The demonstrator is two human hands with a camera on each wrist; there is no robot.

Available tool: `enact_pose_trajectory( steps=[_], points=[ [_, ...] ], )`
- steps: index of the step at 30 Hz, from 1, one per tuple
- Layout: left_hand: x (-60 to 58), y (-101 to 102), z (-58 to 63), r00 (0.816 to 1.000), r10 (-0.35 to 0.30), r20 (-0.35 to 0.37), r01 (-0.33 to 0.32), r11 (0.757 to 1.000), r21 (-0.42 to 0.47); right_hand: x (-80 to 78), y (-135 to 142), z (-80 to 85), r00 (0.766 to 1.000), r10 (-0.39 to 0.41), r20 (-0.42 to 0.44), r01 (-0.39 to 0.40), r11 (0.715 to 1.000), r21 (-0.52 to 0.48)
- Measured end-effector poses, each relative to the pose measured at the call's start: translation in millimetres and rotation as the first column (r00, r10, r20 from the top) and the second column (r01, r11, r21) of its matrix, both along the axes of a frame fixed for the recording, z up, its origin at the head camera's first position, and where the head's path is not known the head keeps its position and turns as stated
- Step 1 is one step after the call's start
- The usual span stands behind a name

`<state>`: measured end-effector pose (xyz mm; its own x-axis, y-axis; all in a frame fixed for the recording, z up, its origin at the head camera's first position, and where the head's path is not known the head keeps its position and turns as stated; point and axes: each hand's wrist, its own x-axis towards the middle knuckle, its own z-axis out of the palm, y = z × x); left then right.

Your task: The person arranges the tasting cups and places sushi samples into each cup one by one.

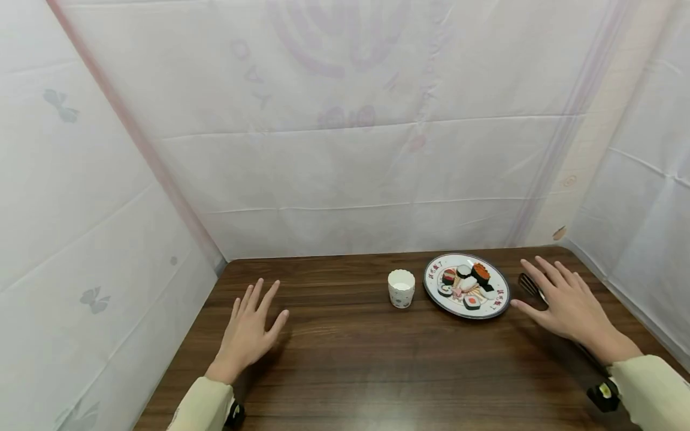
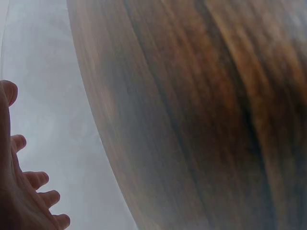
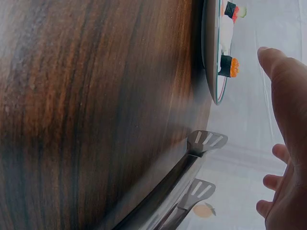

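My left hand [image 1: 248, 335] hovers over the left side of the brown table, its fingers spread and holding nothing. Over the right side, my right hand [image 1: 571, 308] is also spread out and holds nothing. Beneath it lie metal tongs [image 1: 528, 284] with slotted ends, partly hidden by the hand in the head view. The right wrist view shows the two tong ends [image 3: 204, 143] apart. Just left of the right fingertips is a round white plate [image 1: 453, 304] with several sushi pieces, one topped with orange roe [image 1: 481, 273]. A white patterned cup [image 1: 401, 290] stands left of the plate.
The dark wood table [image 1: 345, 359] has rounded back corners. White patterned sheeting [image 1: 345, 167] hangs behind it and on both sides. Dark straps with devices circle both wrists, below pale sleeves [image 1: 205, 404].
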<state>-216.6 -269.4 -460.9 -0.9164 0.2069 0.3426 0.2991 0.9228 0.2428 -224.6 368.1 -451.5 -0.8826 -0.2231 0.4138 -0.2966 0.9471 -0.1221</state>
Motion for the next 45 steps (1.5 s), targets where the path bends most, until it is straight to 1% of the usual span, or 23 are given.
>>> enact_pose_trajectory(
  steps=[4,11,15,20,26,35,41,45],
  points=[
    [-1.3,2,0.3,1.0,-0.016,-0.013,0.016,1.0,0.018,-3.2,-3,0.9,1.0,0.015,0.004,-0.015,1.0,-0.008],
    [-6.4,12,4.4,0.996,-0.07,-0.058,0.074,0.996,0.059,-15.5,-17,9.2,0.997,0.067,-0.03,-0.067,0.998,-0.004],
    [-8.2,17,5.6,0.993,-0.094,-0.074,0.1,0.992,0.08,-21.6,-27,15.0,0.996,0.087,-0.017,-0.087,0.996,-0.005],
    [-11.6,26,8.3,0.988,-0.12,-0.102,0.131,0.985,0.112,-28.6,-40,21.3,0.994,0.107,-0.025,-0.107,0.994,0.0],
    [-14.2,38,12.2,0.98,-0.164,-0.109,0.178,0.975,0.135,-34.5,-56,22.3,0.991,0.137,0.004,-0.137,0.991,0.0],
    [-21.5,54,10.2,0.97,-0.216,-0.108,0.228,0.966,0.123,-46.2,-81,19.7,0.986,0.151,0.073,-0.151,0.989,-0.009],
    [-24.5,62,9.3,0.968,-0.231,-0.101,0.241,0.965,0.101,-54.4,-96,18.0,0.979,0.187,0.078,-0.187,0.982,0.002],
    [-25.9,66,8.3,0.964,-0.243,-0.108,0.253,0.964,0.087,-58.9,-106,16.0,0.977,0.192,0.093,-0.193,0.981,-0.006]
  ],
)
